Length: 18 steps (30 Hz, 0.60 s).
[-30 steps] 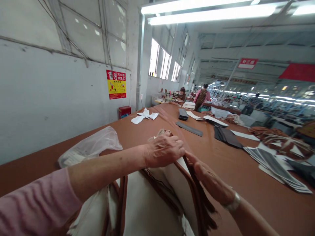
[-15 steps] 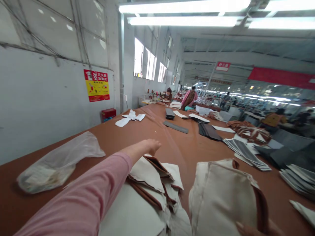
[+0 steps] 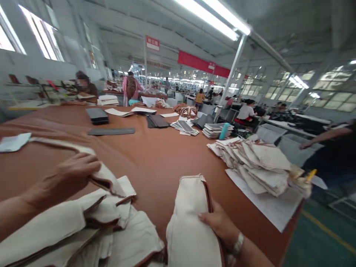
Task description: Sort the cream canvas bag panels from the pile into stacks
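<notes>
My left hand (image 3: pixel 73 172) is closed around a cream fabric piece (image 3: pixel 104 172) with a brown inner edge, lifting it above a loose heap. Under and beside it, the heap of cream fabric pieces (image 3: pixel 133 237) with brown edging spreads over the near left of the table. In my right hand (image 3: pixel 222 222) is a cream sewn fabric panel (image 3: pixel 189 222) with brown trim along its right edge. The thumb lies on its face, while the other fingers are hidden behind it. A bracelet circles the right wrist.
The brown-covered table (image 3: pixel 167 155) bears grey strips (image 3: pixel 111 131), dark panels (image 3: pixel 157 121) and a large stack of cream pieces (image 3: pixel 256 159) on white paper at right. A person in dark clothes (image 3: pixel 333 148) stands beyond the right edge. Other people sit or stand farther back.
My view has swung right, bringing the large cream stack into sight. The left hand, earlier stretched over the heap's far side, now grips a fabric piece. The right hand still holds the panel.
</notes>
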### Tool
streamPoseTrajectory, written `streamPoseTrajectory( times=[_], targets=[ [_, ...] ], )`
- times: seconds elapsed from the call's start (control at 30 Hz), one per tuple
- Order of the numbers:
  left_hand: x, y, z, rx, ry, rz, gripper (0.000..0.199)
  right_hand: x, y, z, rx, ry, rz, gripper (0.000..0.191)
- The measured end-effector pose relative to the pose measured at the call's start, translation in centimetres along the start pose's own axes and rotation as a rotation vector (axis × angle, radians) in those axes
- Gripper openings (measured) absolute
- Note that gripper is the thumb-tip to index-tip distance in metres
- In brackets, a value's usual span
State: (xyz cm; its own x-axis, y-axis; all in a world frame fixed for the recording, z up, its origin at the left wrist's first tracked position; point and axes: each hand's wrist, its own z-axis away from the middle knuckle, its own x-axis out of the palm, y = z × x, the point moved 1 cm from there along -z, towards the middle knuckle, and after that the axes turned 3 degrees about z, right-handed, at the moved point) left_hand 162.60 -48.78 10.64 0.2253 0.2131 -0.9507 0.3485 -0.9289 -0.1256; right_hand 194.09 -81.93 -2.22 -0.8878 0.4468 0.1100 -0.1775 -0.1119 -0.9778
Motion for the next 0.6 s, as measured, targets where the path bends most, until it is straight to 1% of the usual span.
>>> streamPoseTrajectory(
  times=[0.03, 0.07, 0.1, 0.13, 0.2, 0.23, 0.27, 0.3, 0.33, 0.37, 0.4, 0.47, 0.53, 0.6],
  targets=[
    [-0.9, 3.2, -1.2, 0.092, -0.064, -0.012, 0.024, 0.0, 0.1, 0.0, -0.042, -0.013, 0.033, 0.065],
    [-1.2, 6.8, -2.3, 0.135, -0.125, -0.027, 0.028, 0.2, 0.1, 0.1, -0.077, -0.032, 0.061, 0.068],
    [-1.0, 10.8, -3.1, 0.220, -0.173, -0.013, 0.025, 0.5, 0.1, 0.3, -0.094, -0.065, 0.077, 0.071],
    [-0.3, 14.8, -3.6, 0.290, -0.204, -0.002, 0.021, 1.0, 0.1, 0.6, -0.099, -0.108, 0.074, 0.074],
    [2.3, 22.1, -3.6, 0.438, -0.283, 0.039, 0.012, 2.0, 0.3, 1.6, -0.091, -0.245, 0.025, 0.083],
    [3.8, 25.1, -3.1, 0.474, -0.305, 0.097, 0.008, 2.4, 0.5, 2.2, -0.082, -0.332, -0.024, 0.088],
    [5.1, 27.4, -2.4, 0.482, -0.307, 0.148, 0.007, 2.6, 0.7, 2.8, -0.074, -0.415, -0.080, 0.092],
    [6.2, 29.1, -1.5, 0.486, -0.308, 0.173, 0.003, 2.7, 1.0, 3.5, -0.070, -0.483, -0.133, 0.093],
    [7.0, 30.3, -0.6, 0.455, -0.321, 0.202, 0.001, 2.6, 1.3, 4.2, -0.067, -0.533, -0.176, 0.090],
    [7.4, 31.0, 0.3, 0.410, -0.334, 0.227, 0.005, 2.3, 1.5, 4.8, -0.066, -0.561, -0.207, 0.085],
    [7.3, 31.4, 1.2, 0.354, -0.344, 0.246, 0.010, 2.0, 1.7, 5.4, -0.073, -0.571, -0.224, 0.079],
    [6.5, 31.8, 2.5, 0.262, -0.340, 0.258, 0.016, 1.3, 2.1, 6.4, -0.102, -0.573, -0.195, 0.072],
    [5.2, 32.1, 3.3, 0.269, -0.271, 0.209, 0.022, 0.8, 2.6, 7.1, -0.120, -0.540, -0.096, 0.072],
    [4.4, 32.5, 3.7, 0.317, -0.231, 0.109, 0.034, 0.5, 3.3, 7.6, -0.123, -0.474, 0.030, 0.076]
  ],
)
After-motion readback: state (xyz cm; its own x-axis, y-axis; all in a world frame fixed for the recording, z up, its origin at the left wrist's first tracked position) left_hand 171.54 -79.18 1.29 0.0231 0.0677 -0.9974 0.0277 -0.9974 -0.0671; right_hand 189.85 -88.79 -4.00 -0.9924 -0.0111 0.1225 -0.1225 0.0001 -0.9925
